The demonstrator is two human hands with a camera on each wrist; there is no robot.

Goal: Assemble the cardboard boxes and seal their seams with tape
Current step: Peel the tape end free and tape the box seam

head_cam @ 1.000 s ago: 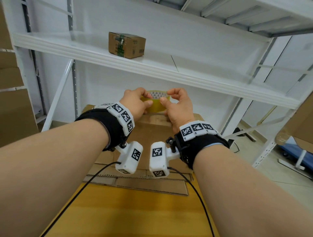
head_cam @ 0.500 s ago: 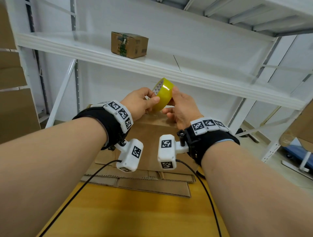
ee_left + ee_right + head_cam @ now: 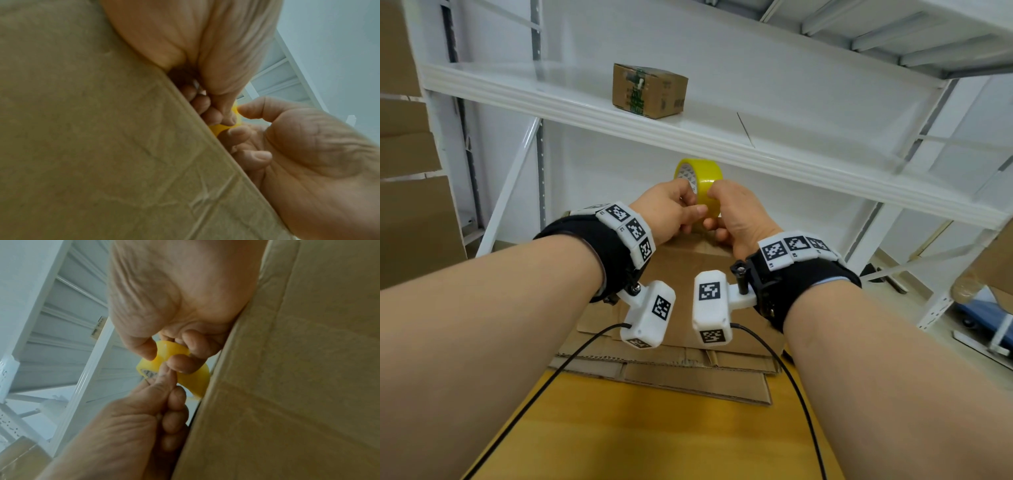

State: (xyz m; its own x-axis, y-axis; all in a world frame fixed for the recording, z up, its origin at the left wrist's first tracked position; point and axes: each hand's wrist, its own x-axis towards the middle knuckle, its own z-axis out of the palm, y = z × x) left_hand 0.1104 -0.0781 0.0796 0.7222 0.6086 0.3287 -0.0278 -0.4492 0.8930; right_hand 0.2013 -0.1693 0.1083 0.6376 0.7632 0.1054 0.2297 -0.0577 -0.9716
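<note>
Both hands hold a yellow roll of adhesive tape upright in the air, its open core with a grey-patterned inner ring facing left in the head view. The left hand has its grip closed on the near rim of the roll, thumb lying across the yellow outer band and fingers curled behind it. The right hand pinches the same roll from the other side; in the right wrist view its thumb and fingertips are pressed onto the yellow band. Whether a loose tape end is lifted between the fingers cannot be told. In the left wrist view only a sliver of the yellow roll shows between the two sets of curled fingers.

Directly below the hands stands a brown cardboard box, its upper edge just under the knuckles; the wrist views show its creased face close beside both hands. The box stands on a stack of flattened brown cardboard sheets, which lies on the far end of a yellow wooden tabletop.

Behind, a white metal shelf carries a small sealed brown cardboard carton with green print. Large brown cardboard panels stand at the left edge.
</note>
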